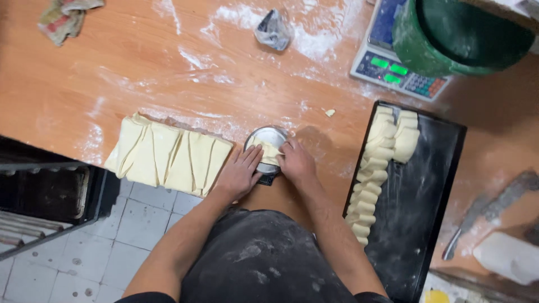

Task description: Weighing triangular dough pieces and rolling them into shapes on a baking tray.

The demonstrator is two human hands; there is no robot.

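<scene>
Closest in, the left hand (238, 172) and the right hand (296, 161) lay side by side at the table (84, 84) edge, fingers spread flat and pressing a piece of dough (269, 150) on a small round scale pan (268, 136). Left sat cut dough triangles (168, 154); right, a black tray (426, 185) of rolled pieces (373, 168). Farther back stood a green bucket (449, 33) on a bigger scale (387, 67).
</scene>
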